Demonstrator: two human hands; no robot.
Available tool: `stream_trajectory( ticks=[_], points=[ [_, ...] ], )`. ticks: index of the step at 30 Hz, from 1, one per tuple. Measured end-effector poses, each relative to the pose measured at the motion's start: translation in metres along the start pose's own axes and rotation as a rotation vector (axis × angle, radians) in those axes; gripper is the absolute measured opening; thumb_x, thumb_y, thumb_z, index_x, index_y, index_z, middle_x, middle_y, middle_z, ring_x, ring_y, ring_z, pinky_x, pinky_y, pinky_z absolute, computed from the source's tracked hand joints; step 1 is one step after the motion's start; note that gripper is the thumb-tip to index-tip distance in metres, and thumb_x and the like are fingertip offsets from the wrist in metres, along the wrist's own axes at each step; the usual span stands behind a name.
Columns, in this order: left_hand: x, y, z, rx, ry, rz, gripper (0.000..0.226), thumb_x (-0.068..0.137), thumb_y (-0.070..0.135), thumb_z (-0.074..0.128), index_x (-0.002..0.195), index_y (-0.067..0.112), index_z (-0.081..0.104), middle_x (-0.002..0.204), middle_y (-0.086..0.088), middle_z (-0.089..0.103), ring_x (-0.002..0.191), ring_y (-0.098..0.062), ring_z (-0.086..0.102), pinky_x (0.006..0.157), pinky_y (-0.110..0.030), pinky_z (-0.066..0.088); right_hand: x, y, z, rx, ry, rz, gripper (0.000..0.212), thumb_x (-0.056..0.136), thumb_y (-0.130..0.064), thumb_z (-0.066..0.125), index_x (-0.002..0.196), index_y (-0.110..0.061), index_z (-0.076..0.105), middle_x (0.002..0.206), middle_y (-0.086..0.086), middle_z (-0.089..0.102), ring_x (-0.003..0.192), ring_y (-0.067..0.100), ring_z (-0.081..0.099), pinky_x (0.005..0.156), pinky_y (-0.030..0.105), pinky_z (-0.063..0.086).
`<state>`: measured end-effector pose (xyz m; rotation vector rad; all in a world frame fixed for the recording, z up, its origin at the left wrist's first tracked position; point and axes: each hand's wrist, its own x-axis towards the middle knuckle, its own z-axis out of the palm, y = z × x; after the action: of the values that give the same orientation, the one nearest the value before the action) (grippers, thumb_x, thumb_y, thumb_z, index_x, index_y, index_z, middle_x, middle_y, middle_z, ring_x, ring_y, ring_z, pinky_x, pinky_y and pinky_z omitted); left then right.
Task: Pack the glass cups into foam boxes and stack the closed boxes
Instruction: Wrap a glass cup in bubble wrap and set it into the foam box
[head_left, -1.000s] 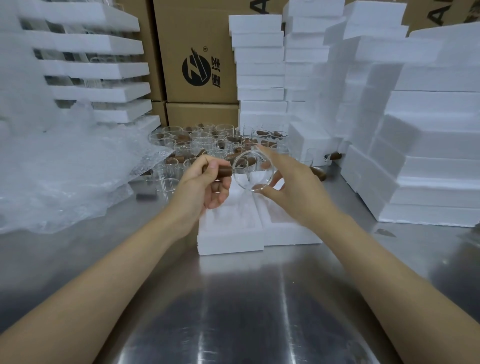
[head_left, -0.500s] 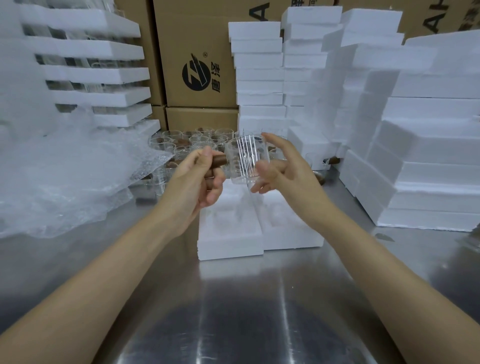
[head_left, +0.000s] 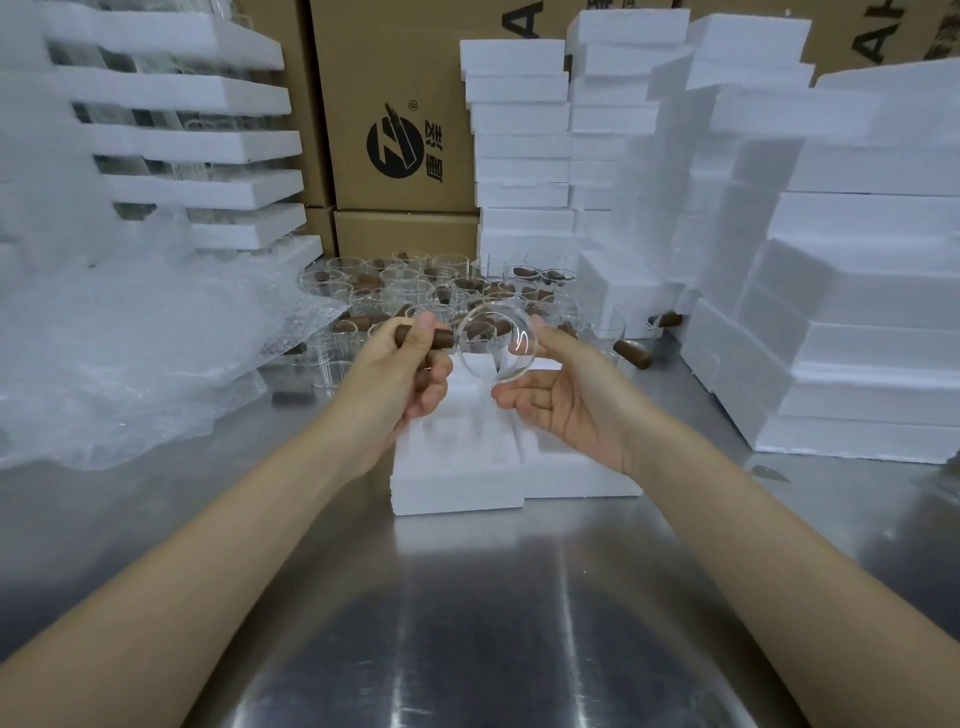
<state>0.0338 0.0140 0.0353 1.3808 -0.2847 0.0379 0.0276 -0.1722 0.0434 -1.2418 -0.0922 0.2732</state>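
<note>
While the left hand (head_left: 400, 379) clenches its fingers around the brown wooden handle (head_left: 441, 338), the right hand (head_left: 566, 400) cradles the body of the glass cup (head_left: 496, 345) between thumb and curled fingers, with one round end turned toward the camera. Cup and hands hang just above the open foam box (head_left: 457, 488), whose two moulded halves lie side by side on the steel tabletop (head_left: 467, 623). Thin clear glass like this is likely light, stiff, slick and easily chipped at the rim, so the safer hold is the handle plus gentle support round the wall, not a pinch on the lip. More cups (head_left: 415, 291) wait behind, between bubble wrap (head_left: 130, 338) and stacked foam boxes (head_left: 857, 312).
</note>
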Motion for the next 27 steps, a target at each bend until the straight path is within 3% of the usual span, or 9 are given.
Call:
stream_trajectory(
  ticks=[17,22,24,27],
  points=[
    [0.0020,-0.0021,-0.0013,-0.036,-0.013,-0.007,0.026,0.099,0.039,0.044,0.098,0.013,0.047,0.056,0.007,0.053,0.043,-0.006,0.042,0.035,-0.015,0.030,-0.0029,-0.0011,0.0019,0.026,0.008,-0.002,0.034,0.094,-0.041,0.056,0.109,-0.010,0.054,0.071,0.020,0.071,0.064,0.024,0.072,0.051,0.022,0.053],
    [0.0043,-0.0037,-0.0039,0.113,0.009,0.172,0.009,0.103,0.021,0.041,0.103,0.020,0.050,0.068,0.007,0.060,0.050,-0.008,0.050,0.044,-0.018,0.037,0.0009,0.0008,0.0040,0.078,-0.011,-0.079,0.024,0.098,-0.027,0.053,0.117,-0.013,0.057,0.095,0.018,0.074,0.087,0.028,0.073,0.066,0.025,0.057],
    [0.0029,-0.0052,-0.0036,0.206,0.006,0.270,0.014,0.103,0.014,0.039,0.104,0.023,0.049,0.078,0.004,0.059,0.056,-0.009,0.052,0.048,-0.019,0.040,0.0027,0.0016,0.0042,0.079,-0.023,-0.115,0.020,0.097,-0.014,0.053,0.115,-0.013,0.059,0.101,0.017,0.072,0.092,0.029,0.071,0.071,0.026,0.057],
    [0.0016,-0.0078,-0.0026,0.331,0.016,0.330,0.021,0.103,0.008,0.038,0.104,0.027,0.047,0.090,0.001,0.057,0.060,-0.006,0.054,0.054,-0.019,0.043,0.0028,0.0006,0.0036,0.086,-0.058,-0.154,0.029,0.081,-0.002,0.059,0.103,-0.015,0.072,0.099,0.010,0.073,0.096,0.030,0.068,0.085,0.030,0.057]
  ],
)
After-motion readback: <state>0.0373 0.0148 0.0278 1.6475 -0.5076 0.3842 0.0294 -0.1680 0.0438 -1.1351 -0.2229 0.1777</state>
